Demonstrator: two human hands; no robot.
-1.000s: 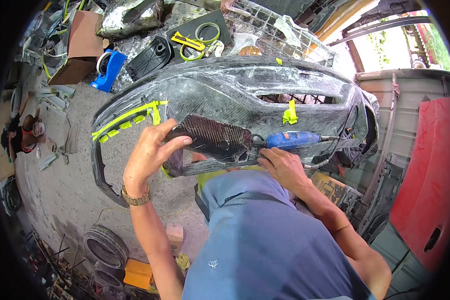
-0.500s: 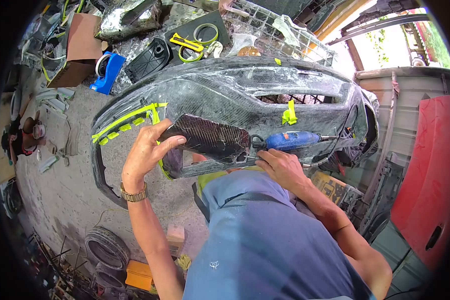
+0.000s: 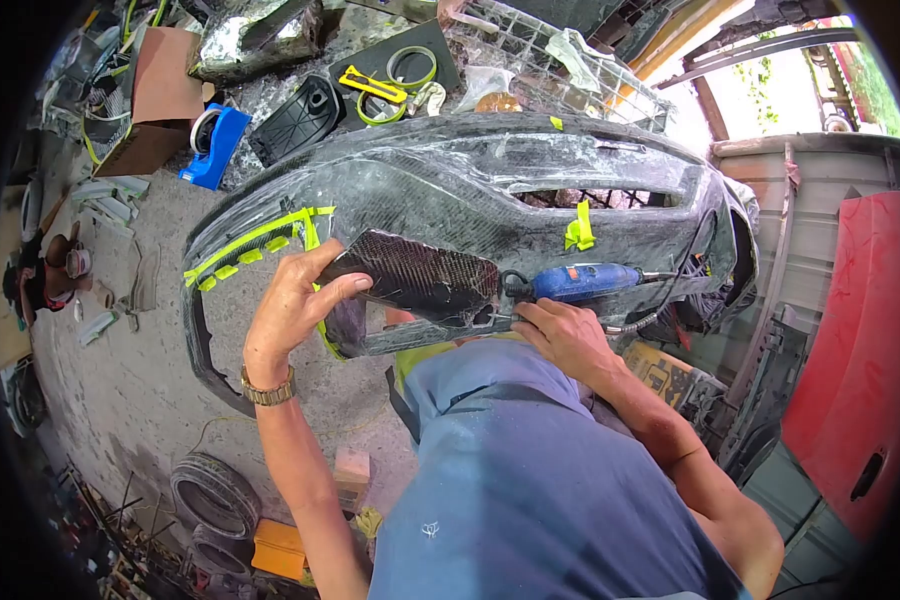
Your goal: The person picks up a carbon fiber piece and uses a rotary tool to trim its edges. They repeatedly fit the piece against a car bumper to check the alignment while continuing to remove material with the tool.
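Observation:
A large dusty carbon-fibre body part [image 3: 420, 185] lies across the view, with yellow-green tape [image 3: 255, 243] along its left side. My left hand [image 3: 305, 290] grips the left end of a dark woven panel [image 3: 420, 275], thumb on top and fingers at its upper edge. At the panel's right end is my right hand [image 3: 560, 330], its fingers closed near the lower corner around something small that I cannot make out. Just above that hand a blue rotary tool [image 3: 585, 281] with a flexible shaft rests on the body part.
A blue tape dispenser [image 3: 215, 145], a yellow cutter [image 3: 372, 84] and tape rolls [image 3: 411, 67] lie beyond the body part. Tyres [image 3: 213, 497] are on the floor at lower left. A red panel [image 3: 855, 350] stands at the right. A partly visible person [image 3: 55, 270] is at far left.

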